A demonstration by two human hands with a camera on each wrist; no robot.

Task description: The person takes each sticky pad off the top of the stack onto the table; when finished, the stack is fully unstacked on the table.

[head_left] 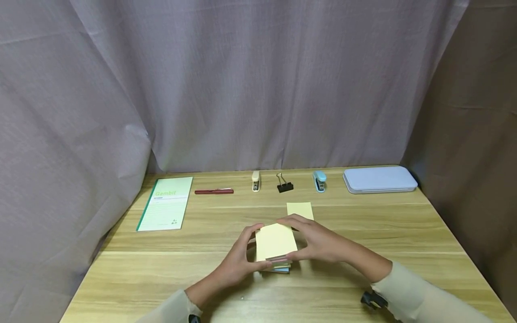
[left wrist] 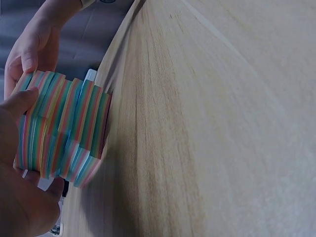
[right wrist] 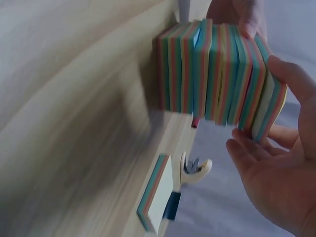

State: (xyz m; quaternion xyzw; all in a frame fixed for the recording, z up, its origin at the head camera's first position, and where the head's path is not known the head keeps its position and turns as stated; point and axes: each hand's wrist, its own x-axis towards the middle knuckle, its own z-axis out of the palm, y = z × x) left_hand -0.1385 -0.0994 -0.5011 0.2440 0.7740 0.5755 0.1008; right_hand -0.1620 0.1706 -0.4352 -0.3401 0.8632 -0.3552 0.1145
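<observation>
Wore pale sleeves on both arms, with a small black thing by the right cuff. Held both arms out over the wood table. Hugged a tall pile of sticky notes near its top, with the left hand on the left side and the right hand on the right. Had the left thumb on the near side and the left fingers up by the far left corner. Had the right thumb by the near right corner and the right fingers at the far edge. Bent both hands round the pile, with just enough room between thumb and fingers to fit it. Stacked high, seemed to stand on the table, yellow on top, with green, orange, yellow and blue stripes down the bumpy sides.

Had a lone pad just past the right hand, yellow on top and partly hidden. Had a row of things farther back, from left to right: a pale green notebook, a dark red pen, a cream stapler, a black clip, a blue stapler and a flat pale blue case. Ended at the back with a big gray curtain, hanging in folds.
</observation>
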